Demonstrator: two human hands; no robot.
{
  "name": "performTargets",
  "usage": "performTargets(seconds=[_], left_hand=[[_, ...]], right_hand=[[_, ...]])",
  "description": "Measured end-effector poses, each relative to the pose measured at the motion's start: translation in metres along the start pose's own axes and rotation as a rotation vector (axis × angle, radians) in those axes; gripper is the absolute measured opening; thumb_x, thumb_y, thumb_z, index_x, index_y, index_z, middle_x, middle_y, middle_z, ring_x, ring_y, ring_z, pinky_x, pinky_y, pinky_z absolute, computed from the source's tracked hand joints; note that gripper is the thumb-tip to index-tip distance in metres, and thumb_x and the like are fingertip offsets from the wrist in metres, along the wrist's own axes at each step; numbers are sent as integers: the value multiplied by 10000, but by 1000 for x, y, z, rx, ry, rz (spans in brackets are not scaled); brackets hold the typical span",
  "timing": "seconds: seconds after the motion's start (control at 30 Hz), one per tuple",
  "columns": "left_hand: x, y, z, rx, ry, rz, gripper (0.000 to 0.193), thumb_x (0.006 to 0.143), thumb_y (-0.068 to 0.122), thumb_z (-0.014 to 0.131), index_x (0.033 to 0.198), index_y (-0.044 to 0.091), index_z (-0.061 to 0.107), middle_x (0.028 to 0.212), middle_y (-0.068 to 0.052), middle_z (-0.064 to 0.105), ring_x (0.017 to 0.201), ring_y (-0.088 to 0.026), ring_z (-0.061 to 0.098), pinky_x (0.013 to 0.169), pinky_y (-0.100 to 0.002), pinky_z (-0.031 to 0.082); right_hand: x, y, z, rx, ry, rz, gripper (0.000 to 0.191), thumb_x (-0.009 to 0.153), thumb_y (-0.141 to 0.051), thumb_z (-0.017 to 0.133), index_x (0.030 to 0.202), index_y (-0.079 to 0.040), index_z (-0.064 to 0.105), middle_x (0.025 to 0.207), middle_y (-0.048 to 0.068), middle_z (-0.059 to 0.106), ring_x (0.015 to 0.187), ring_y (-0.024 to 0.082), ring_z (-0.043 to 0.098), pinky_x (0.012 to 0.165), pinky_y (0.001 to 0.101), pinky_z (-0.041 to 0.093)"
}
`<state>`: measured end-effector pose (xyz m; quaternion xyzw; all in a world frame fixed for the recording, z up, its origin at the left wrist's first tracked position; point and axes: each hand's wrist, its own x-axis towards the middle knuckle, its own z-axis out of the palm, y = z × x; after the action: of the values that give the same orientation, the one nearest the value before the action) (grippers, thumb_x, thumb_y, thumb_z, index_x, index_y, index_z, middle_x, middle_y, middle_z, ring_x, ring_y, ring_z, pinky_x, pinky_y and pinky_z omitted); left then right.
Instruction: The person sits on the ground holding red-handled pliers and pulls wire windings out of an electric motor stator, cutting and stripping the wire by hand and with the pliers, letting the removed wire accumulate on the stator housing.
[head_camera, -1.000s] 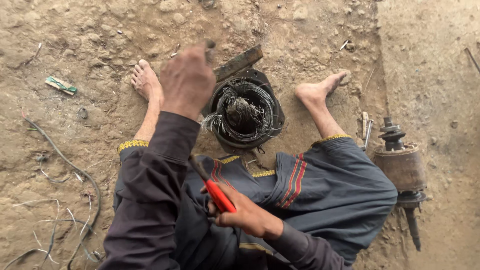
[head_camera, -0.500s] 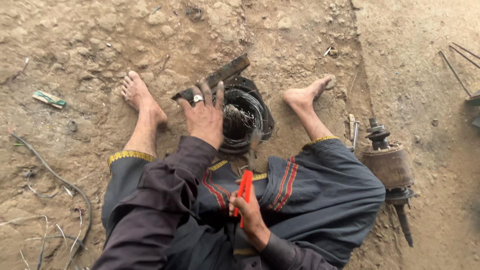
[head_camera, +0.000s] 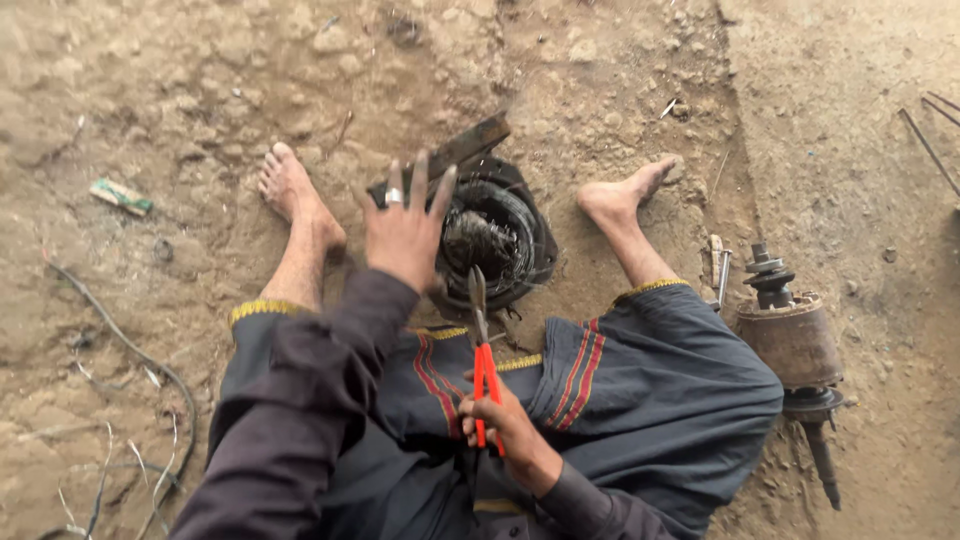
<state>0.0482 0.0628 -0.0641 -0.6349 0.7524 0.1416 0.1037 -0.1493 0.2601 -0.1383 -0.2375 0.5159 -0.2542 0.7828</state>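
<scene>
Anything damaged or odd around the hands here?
Yes. The round motor part between the feet is blackened, its wire coil tangled and frayed. The left hand rests on it; the right hand holds red-handled pliers. Loose wire scraps litter the dirt.

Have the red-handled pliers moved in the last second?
Yes. The right hand has swung the pliers up from lying across the lap to point at the wire-wound motor part between the feet.

Bare, packed dirt ground (head_camera: 620, 70) is filling the whole view, pebbly and uneven, lying under flat daylight. Loose wires (head_camera: 120, 350) are trailing across the left side. A small green scrap (head_camera: 120, 196) is lying near them. A rusty motor rotor (head_camera: 795, 345) is resting at the right, with what may be thin rods (head_camera: 930, 130) beyond.
</scene>
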Motion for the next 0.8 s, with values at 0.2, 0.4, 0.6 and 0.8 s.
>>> performTargets(seconds=[0.2,0.4,0.6,0.8], left_hand=[[16,7,37,455,320,31,1066,823,81,729,1682,169,105,1656,-219,234,1421,-418,378,1115,-719,179],[21,-7,30,239,358,159,869,868,104,660,1642,167,268,1584,-226,410,1361,-464,501,1172,-629,253],[-4,33,25,53,526,346,429,857,89,626,1285,107,612,1221,-151,669,1034,-301,715,884,-477,511],[3,42,57,-18,310,482,135,845,93,654,829,125,784,865,-95,757,815,-263,751,677,-374,584]], right_hand=[[10,6,-17,27,177,-37,669,797,-210,666,1393,-23,429,889,43,592,721,127,595,623,279,495],[5,18,-22,-90,185,-224,612,818,-187,684,1350,10,455,911,53,574,721,107,537,644,258,467],[0,19,-17,-92,151,-278,697,776,-158,656,1420,-35,420,980,64,572,764,119,560,682,258,476],[-9,13,-24,-92,159,-245,684,805,-196,639,1426,-6,423,988,79,587,777,133,573,687,273,495]])
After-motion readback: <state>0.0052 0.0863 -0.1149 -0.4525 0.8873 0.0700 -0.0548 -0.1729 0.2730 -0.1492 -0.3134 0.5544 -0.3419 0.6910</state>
